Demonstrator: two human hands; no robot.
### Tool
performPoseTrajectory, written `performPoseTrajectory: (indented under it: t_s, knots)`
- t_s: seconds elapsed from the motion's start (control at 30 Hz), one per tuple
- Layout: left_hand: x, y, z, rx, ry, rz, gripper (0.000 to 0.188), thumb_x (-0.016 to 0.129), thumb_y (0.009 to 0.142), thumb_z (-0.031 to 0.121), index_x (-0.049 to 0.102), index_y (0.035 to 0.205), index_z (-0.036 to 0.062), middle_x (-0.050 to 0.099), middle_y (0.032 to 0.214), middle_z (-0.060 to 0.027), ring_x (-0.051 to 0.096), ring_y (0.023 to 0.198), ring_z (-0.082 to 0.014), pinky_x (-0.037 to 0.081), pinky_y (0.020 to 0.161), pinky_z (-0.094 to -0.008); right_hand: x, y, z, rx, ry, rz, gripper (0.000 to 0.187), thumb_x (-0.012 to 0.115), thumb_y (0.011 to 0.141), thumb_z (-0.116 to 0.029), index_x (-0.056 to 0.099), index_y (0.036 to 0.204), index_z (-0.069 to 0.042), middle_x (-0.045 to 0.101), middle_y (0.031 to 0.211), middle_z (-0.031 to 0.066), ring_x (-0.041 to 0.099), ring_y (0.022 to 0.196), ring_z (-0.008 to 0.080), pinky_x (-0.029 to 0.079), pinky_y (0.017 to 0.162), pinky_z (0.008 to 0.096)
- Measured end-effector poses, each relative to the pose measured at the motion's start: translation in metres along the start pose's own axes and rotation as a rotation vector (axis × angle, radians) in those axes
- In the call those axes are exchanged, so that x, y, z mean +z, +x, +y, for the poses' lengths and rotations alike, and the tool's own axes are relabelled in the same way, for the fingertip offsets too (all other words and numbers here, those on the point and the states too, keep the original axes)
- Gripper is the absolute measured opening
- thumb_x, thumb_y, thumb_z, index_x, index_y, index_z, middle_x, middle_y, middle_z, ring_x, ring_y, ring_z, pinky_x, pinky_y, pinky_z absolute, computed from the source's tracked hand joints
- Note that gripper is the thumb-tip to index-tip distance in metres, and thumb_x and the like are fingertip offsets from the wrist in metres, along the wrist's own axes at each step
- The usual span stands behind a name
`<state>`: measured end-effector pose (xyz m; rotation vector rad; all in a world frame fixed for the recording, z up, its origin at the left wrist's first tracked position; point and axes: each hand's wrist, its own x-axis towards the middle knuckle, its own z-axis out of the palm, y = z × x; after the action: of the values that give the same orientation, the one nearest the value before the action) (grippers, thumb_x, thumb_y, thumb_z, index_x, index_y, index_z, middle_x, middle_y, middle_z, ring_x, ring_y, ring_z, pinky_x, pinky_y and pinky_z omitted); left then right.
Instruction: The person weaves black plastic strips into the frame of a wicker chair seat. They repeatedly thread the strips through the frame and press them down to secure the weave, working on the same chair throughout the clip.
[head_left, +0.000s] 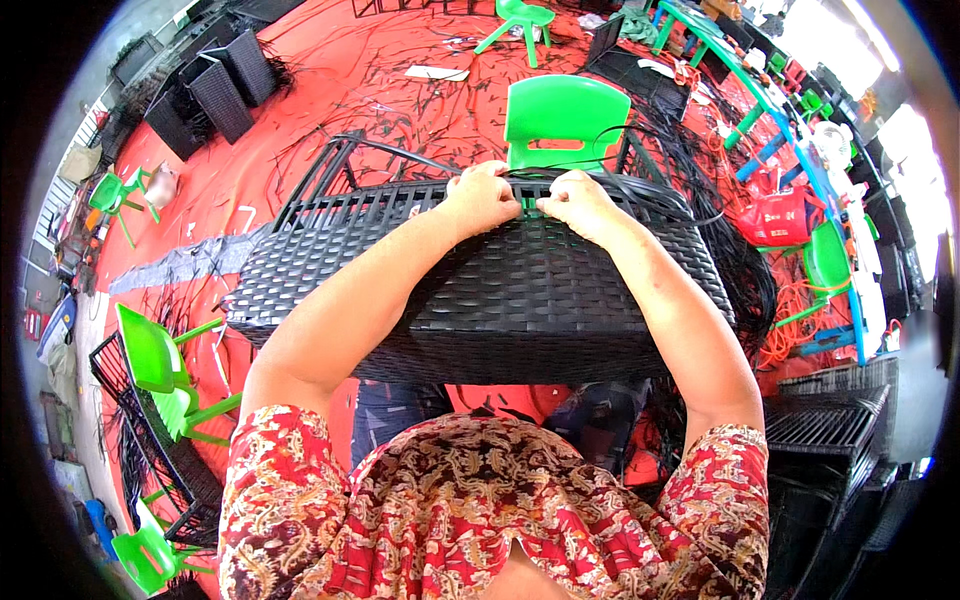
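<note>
A black woven wicker furniture piece (520, 275) lies across in front of me, its weave dense on the near part and bare bars showing along the far side. My left hand (485, 197) is closed at the far edge of the weave, fingertips pinching a flat black plastic strip. Just to its right, my right hand (583, 205) pinches the same strip line, thumb toward the left hand. A small bit of green shows between the two hands. Loose black strips (660, 195) trail from there to the right. Fingertips partly hide what they grip.
Beyond the piece stands a green plastic chair (565, 110). More green chairs (150, 350) are at the left. Strip scraps litter the red floor covering (340, 70). Dark wicker pieces (220, 95) stand far left; a blue-green table frame (800, 150) and red bag (778, 215) are at right.
</note>
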<state>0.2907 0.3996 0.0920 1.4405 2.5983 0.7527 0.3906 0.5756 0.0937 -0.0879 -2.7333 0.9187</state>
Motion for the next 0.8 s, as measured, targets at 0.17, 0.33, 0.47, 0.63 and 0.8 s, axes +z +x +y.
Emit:
performPoseTrajectory:
  t_s: [0.17,0.33,0.47,0.63,0.8]
  knots:
    - [0.0,-0.001,-0.004,-0.099,0.071,-0.247,0.021,0.061,0.073,0.039,0.071,0.086,0.0256,0.032,0.142,-0.0125,0.031,0.13,-0.0277,0.023,0.1,-0.0552,0.011,0.0,-0.001,-0.052,-0.121,0.058,0.024,0.068,0.067,-0.022,0.058,0.064,-0.001,0.058,0.073,0.0143,0.059,0.071,0.0261,0.047,0.066,0.0364]
    - [0.002,-0.002,-0.013,-0.148,-0.158,-0.258,0.025,0.063,0.074,0.041,0.07,0.094,0.0289,0.029,0.144,-0.0104,0.027,0.132,-0.0255,0.012,0.104,-0.0541,0.012,0.0,-0.008,0.034,-0.082,-0.037,0.023,0.069,0.069,-0.018,0.056,0.063,-0.001,0.056,0.092,0.0118,0.056,0.086,0.0257,0.045,0.076,0.0341]
    - [0.014,0.005,-0.025,-0.155,-0.313,-0.234,0.022,0.065,0.071,0.039,0.071,0.089,0.0297,0.043,0.136,-0.0081,0.028,0.132,-0.022,0.011,0.103,-0.0549,0.018,0.002,-0.004,0.048,-0.158,0.034,0.017,0.067,0.069,-0.019,0.06,0.067,-0.004,0.057,0.096,0.0082,0.055,0.091,0.0289,0.045,0.081,0.039]
    - [0.02,0.009,-0.028,-0.158,-0.405,-0.218,0.021,0.067,0.067,0.031,0.071,0.087,0.0244,0.058,0.117,-0.0055,0.042,0.119,-0.0176,0.02,0.095,-0.0539,0.01,0.0,-0.034,-0.062,-0.316,0.039,0.015,0.066,0.071,-0.018,0.063,0.073,-0.004,0.051,0.108,0.0048,0.049,0.101,0.0286,0.041,0.087,0.0396]
    - [0.017,0.019,-0.043,-0.182,-0.763,-0.226,0.016,0.064,0.067,0.006,0.067,0.082,0.001,0.063,0.078,-0.0026,0.054,0.078,-0.0137,0.036,0.084,-0.0222,0.001,0.032,-0.064,0.137,-0.38,-0.281,0.013,0.066,0.071,-0.018,0.066,0.072,-0.005,0.056,0.111,0.014,0.05,0.108,0.0302,0.041,0.089,0.0363]
